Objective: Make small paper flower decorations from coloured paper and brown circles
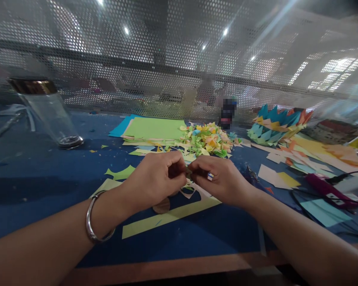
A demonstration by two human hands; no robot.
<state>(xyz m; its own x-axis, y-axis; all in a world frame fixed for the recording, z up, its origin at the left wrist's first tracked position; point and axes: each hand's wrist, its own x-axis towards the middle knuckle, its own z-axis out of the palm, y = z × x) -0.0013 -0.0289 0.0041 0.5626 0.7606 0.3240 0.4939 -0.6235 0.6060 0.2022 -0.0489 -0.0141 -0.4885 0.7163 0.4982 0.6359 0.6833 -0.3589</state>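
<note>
My left hand (156, 180) and my right hand (222, 178) meet over the middle of the blue table, thumbs and fingertips pinched together. Whatever is between the fingertips is too small and hidden to name. Just beyond them lies a heap of small folded paper pieces (211, 139) in yellow, green and orange. Beneath the hands are white and green paper offcuts. A brown round disc (161, 206) sits below my left hand, and a long pale green paper strip (167, 218) runs in front of it. A jagged green scrap (122, 172) lies beside my left wrist.
A stack of coloured paper sheets (155, 129) lies behind my left hand. Far left stands a glass bottle (49, 111) with a brown lid. To the right are a spiky folded-paper ring (276, 127), a purple device (331, 190) and black cables. A perforated metal screen (137, 51) rises behind.
</note>
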